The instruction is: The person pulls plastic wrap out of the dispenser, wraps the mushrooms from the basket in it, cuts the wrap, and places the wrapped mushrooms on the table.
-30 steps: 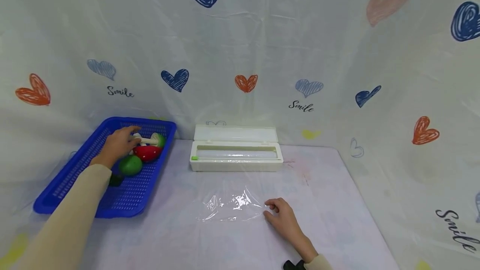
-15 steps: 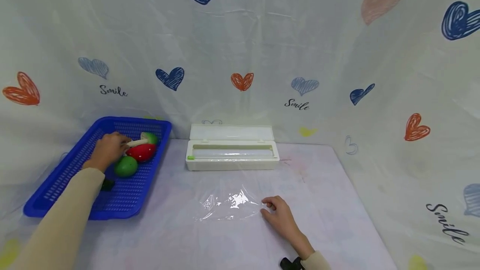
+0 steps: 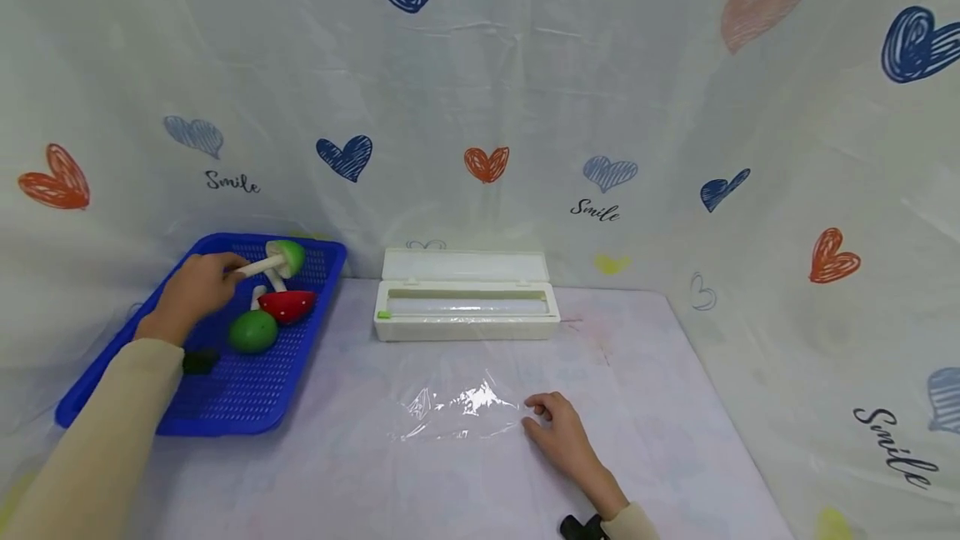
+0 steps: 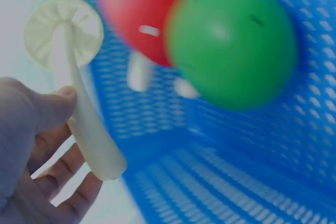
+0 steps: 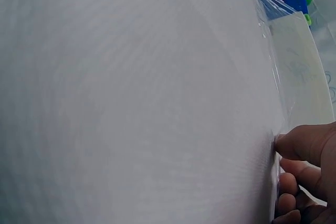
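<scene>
My left hand grips a toy mushroom with a green cap by its long white stem, over the blue basket. In the left wrist view its pale underside faces the camera, and thumb and fingers lie round the stem. Below it in the basket are a red mushroom with white spots and a rounded green toy. A dark green piece lies near the wrist. On the table, my right hand pinches the right edge of a sheet of clear plastic wrap.
A white wrap dispenser stands at the back with its lid raised and a roll inside. A black object sits by the right wrist. Behind the table hangs a white curtain printed with hearts.
My left hand has taken hold of the green-capped mushroom's stem and raised it slightly from among the other toys, drawing back to the left. The right hand stays at the wrap's edge.
</scene>
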Motion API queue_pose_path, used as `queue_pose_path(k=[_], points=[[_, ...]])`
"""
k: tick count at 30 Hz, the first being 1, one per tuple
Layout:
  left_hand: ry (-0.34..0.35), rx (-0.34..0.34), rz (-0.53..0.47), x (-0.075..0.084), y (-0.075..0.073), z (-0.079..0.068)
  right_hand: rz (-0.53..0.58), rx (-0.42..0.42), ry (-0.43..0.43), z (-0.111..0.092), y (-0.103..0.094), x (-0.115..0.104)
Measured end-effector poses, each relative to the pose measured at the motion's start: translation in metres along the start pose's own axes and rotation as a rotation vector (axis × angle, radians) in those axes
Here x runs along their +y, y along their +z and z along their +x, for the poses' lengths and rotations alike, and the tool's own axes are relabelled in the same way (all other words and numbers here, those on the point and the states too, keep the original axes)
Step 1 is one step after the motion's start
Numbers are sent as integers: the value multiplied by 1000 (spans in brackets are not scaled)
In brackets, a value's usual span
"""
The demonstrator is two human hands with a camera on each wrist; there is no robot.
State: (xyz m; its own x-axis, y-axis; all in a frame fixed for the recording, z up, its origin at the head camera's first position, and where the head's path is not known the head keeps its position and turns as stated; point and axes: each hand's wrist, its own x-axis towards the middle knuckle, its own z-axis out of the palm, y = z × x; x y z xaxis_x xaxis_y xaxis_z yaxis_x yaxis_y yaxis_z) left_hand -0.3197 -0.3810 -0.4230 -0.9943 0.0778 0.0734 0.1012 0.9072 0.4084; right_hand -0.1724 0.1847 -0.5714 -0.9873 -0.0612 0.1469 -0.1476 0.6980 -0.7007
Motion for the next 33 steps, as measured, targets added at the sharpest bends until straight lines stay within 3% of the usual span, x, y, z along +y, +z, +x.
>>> queue_pose_path(k=[10,18,27,33], points=[[45,101,-144,53,-19,-40,-29,-15,-25,-3,-1,-1],[93,156,-191,90,-14,-60,-63,-41,-24,-4,-1,-2],[221,244,-225,130,23,-68,-63,-54,-28,-5,-4,-7],[259,247,-219,155,67,-68,-60,-77,-21,-5,-5,-9]])
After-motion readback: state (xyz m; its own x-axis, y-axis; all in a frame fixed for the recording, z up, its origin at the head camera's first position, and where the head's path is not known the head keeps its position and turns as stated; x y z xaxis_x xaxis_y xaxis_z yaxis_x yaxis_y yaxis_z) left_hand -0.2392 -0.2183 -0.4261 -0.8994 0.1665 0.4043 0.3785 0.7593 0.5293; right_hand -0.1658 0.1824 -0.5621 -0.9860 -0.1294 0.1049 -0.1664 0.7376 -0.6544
